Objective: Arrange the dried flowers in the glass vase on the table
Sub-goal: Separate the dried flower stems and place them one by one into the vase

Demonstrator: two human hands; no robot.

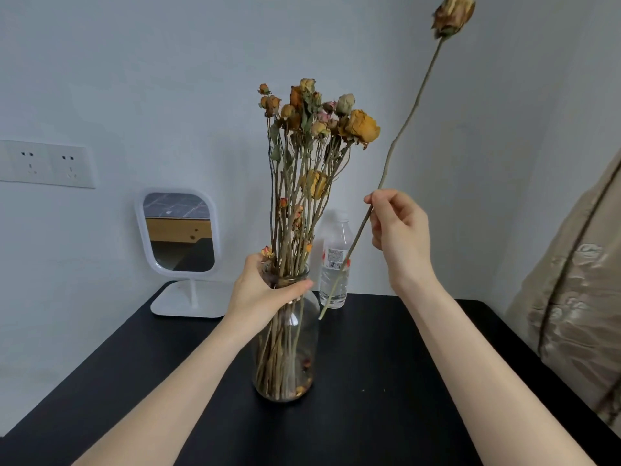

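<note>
Mostly above pinch of right hand (401,227): loose stem (403,129)

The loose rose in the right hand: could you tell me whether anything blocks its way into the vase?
Yes: the bunch already crowds the vase mouth, and the left hand grips that neck, thumb on the side facing the loose rose.

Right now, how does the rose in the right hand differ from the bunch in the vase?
The single rose tilts in mid-air, pinched by the right hand; the bunch stands upright in the glass vase. The single rose reaches higher than the bunch. Both are dried.
</note>
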